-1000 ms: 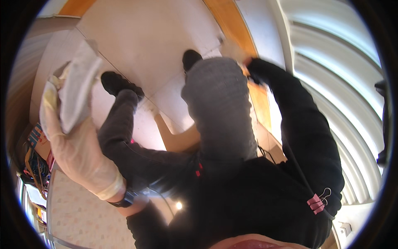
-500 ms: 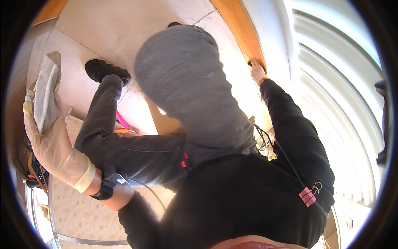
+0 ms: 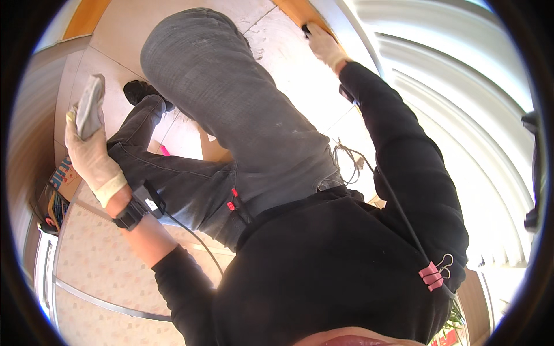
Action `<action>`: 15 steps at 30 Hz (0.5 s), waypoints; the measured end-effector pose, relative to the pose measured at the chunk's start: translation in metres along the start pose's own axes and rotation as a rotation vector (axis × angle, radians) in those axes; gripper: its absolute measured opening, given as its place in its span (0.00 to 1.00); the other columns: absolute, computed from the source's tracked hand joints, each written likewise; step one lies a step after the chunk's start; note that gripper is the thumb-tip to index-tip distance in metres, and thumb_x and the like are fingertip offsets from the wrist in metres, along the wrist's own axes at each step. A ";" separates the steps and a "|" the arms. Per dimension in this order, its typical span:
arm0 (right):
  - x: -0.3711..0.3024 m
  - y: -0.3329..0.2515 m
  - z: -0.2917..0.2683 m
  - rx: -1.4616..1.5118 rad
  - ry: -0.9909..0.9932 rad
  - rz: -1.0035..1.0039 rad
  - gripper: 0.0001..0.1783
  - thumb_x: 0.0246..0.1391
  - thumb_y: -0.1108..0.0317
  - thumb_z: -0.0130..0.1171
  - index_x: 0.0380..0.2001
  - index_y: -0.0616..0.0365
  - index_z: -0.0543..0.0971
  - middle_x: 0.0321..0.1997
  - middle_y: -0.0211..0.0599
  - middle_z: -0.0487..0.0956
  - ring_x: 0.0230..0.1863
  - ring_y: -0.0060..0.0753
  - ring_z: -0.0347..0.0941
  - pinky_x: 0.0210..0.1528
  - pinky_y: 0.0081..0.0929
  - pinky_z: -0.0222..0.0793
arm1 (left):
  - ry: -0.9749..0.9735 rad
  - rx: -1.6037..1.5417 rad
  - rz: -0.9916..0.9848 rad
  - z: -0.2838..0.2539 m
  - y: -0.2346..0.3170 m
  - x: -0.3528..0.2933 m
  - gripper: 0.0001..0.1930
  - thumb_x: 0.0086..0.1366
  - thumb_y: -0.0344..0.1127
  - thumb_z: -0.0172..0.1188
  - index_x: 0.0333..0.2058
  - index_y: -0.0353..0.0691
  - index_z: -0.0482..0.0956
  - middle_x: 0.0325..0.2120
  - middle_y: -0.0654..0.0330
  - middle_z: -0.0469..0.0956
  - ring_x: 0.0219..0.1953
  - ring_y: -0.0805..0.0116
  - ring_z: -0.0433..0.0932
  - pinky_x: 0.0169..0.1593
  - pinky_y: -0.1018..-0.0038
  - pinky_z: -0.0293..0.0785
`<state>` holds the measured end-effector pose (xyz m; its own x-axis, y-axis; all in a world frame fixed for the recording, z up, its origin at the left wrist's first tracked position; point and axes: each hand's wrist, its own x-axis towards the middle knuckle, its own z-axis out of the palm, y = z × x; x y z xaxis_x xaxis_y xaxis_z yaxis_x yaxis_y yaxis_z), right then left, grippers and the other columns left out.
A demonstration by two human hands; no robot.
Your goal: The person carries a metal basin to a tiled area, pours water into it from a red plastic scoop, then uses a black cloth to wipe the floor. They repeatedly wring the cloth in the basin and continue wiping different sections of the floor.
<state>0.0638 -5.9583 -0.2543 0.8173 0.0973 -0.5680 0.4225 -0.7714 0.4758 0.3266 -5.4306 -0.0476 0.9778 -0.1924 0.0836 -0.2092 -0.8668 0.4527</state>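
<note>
A pale translucent glove covers my left hand [image 3: 95,155], raised at the left. A folded grey cloth [image 3: 90,106] stands up from its grip, the fingers closed round it. My right hand [image 3: 328,49], gloved too, reaches far forward to the orange-brown wooden strip [image 3: 300,14] along the floor's edge. Its fingers are closed on a small black object [image 3: 306,30] close to that strip; the exact kind does not show.
My bent knee [image 3: 190,46] fills the middle above the tiled floor [image 3: 277,49]. White ribbed panels [image 3: 450,115] rise at the right. A brown cardboard piece [image 3: 213,149] lies beneath my legs. Patterned panels [image 3: 104,254] stand lower left, and cables [image 3: 352,153] hang by my waist.
My right hand has moved forward and left along the wooden strip with the black object. My left hand with the cloth has shifted slightly right. My knee has swung left in view.
</note>
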 end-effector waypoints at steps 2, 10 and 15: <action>-0.062 -0.013 0.021 -0.038 -0.149 -0.144 0.18 0.56 0.57 0.54 0.44 0.48 0.86 0.53 0.22 0.81 0.67 0.40 0.60 0.71 0.38 0.47 | -0.009 -0.510 -0.248 0.000 -0.005 -0.009 0.20 0.65 0.28 0.62 0.54 0.29 0.75 0.52 0.52 0.78 0.55 0.63 0.75 0.60 0.67 0.72; -0.263 -0.091 0.091 0.240 -0.993 -0.085 0.19 0.61 0.55 0.51 0.50 0.43 0.85 0.63 0.28 0.76 0.74 0.40 0.53 0.75 0.45 0.34 | 0.033 -1.215 -0.502 0.004 0.033 -0.016 0.18 0.68 0.31 0.60 0.51 0.23 0.75 0.53 0.45 0.74 0.58 0.52 0.72 0.62 0.57 0.72; -0.195 -0.085 0.062 0.309 -0.571 -0.038 0.16 0.56 0.60 0.54 0.39 0.53 0.87 0.49 0.36 0.83 0.62 0.45 0.66 0.63 0.40 0.57 | -0.163 -0.939 -0.052 0.024 0.053 -0.018 0.12 0.67 0.27 0.59 0.48 0.28 0.76 0.44 0.50 0.79 0.49 0.62 0.78 0.55 0.69 0.76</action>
<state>-0.1558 -5.9504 -0.2255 0.4311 -0.1559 -0.8887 0.2449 -0.9278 0.2816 0.2977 -5.4841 -0.0469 0.9566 -0.2870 -0.0492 0.0009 -0.1661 0.9861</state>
